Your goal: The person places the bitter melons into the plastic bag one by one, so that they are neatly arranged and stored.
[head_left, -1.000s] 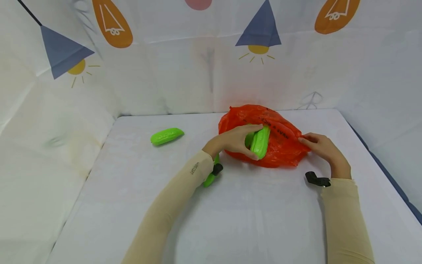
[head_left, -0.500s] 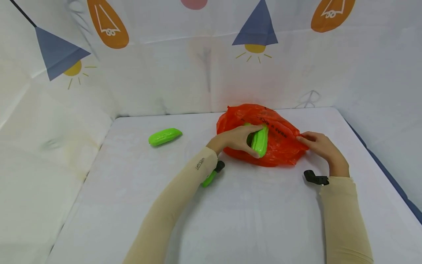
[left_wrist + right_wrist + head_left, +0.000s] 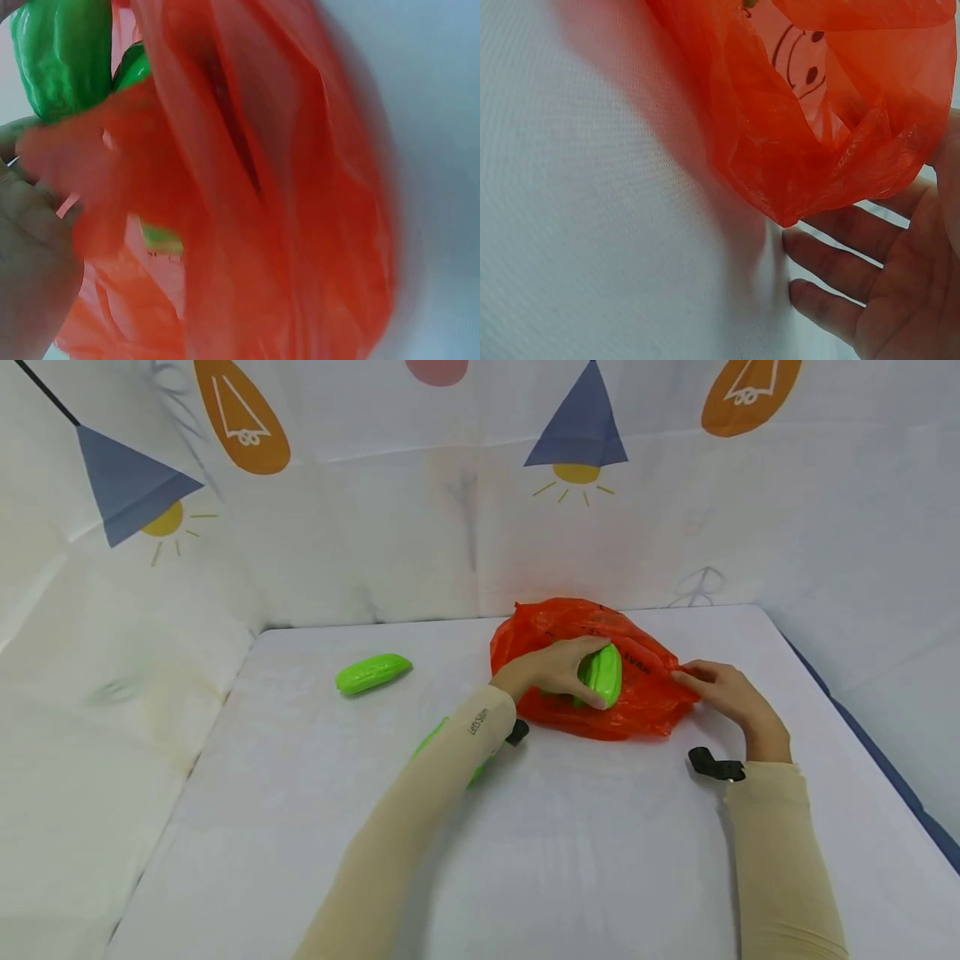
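My left hand (image 3: 557, 667) holds a glossy green ridged vegetable (image 3: 606, 675), thumb on the near side and fingers on the far side, at the mouth of a red plastic bag (image 3: 648, 706). In the left wrist view the held vegetable (image 3: 64, 56) is at the upper left. Another green piece (image 3: 161, 237) shows among the bag's folds below it. My right hand (image 3: 735, 702) pinches the bag's right edge. In the right wrist view its other fingers (image 3: 832, 262) extend below the red plastic.
A similar green vegetable (image 3: 373, 674) lies at the table's back left. Green parts (image 3: 431, 737) show on both sides of the left forearm, mostly hidden by the sleeve (image 3: 427, 802). A printed white cloth wall (image 3: 375, 543) stands behind the white table (image 3: 585, 860).
My left hand has moved a little to the right and deeper over the bag's opening with the green vegetable, which has turned slightly. My right hand keeps its pinch on the bag's edge.
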A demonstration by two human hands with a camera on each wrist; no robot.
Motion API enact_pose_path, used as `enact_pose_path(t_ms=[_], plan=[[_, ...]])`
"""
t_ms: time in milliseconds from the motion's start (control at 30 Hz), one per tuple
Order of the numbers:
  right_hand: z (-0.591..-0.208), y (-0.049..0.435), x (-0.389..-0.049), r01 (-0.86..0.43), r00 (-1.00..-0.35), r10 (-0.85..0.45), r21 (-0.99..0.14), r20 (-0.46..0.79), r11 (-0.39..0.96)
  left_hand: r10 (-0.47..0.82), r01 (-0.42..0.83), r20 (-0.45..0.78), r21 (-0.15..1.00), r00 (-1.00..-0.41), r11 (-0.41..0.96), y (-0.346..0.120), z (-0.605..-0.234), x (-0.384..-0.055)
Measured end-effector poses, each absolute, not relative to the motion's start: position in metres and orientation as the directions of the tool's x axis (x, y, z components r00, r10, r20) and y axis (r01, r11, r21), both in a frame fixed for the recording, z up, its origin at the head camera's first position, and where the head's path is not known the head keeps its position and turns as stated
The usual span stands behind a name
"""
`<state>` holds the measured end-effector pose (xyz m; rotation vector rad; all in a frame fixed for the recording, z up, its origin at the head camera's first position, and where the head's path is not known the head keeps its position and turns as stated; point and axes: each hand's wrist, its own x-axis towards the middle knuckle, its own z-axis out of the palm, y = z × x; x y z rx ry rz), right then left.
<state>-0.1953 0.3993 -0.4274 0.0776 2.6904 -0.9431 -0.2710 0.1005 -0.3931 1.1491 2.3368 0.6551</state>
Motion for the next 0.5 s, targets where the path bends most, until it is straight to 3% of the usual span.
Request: enact_pose_path(t_ms=[300, 500], plan=[[-0.428, 0.400, -0.197, 0.128, -0.963, -0.047, -0.605, -0.264, 0.786, 0.810, 0.609, -0.257, 0.552, -0.526, 0.570, 0.126, -0.389, -0.264], [-0.429, 0.401, -0.195, 0.116, -0.966, -0.054, -0.609, -0.254, 0.785, 0.781, 0.661, -0.302, 0.417, -0.547, 0.624, 0.135, -0.393, -0.265]])
